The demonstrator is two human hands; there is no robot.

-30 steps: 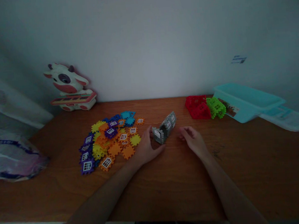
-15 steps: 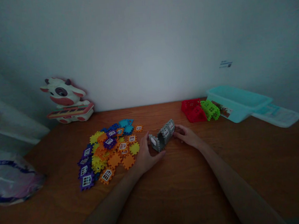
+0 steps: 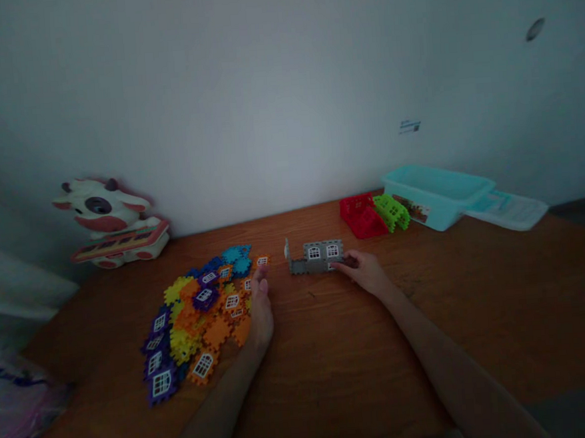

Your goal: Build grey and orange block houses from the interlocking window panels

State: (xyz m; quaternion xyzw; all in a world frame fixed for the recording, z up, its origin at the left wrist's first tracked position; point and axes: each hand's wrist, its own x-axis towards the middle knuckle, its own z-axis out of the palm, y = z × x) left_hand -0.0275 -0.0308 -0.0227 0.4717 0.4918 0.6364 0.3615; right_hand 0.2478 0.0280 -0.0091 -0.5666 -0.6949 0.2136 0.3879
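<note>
A grey structure of joined toothed building tiles (image 3: 316, 257), with white windows on its side, lies in the middle of the table. At its left end one tile stands upright, seen nearly edge-on. My right hand (image 3: 364, 272) grips the structure's right end between thumb and fingers. Apart from it, my left hand (image 3: 261, 311) is beside the right edge of a pile of loose building tiles (image 3: 215, 332) in orange, yellow, purple and blue. The left fingers are extended and hold nothing that I can see; the hand covers part of the pile.
Further back on the right are a red tile structure (image 3: 365, 216) and a green one (image 3: 391, 212), beside a turquoise plastic box (image 3: 435, 192) and its lid (image 3: 510, 210). A cow-shaped toy keyboard (image 3: 118, 244) stands at the back left. A plastic bag (image 3: 19, 405) is at the left edge.
My left hand has come off the grey structure and moved left to the pile. The structure has turned in my right hand, its windowed side now facing me. The camera view has shifted right.
</note>
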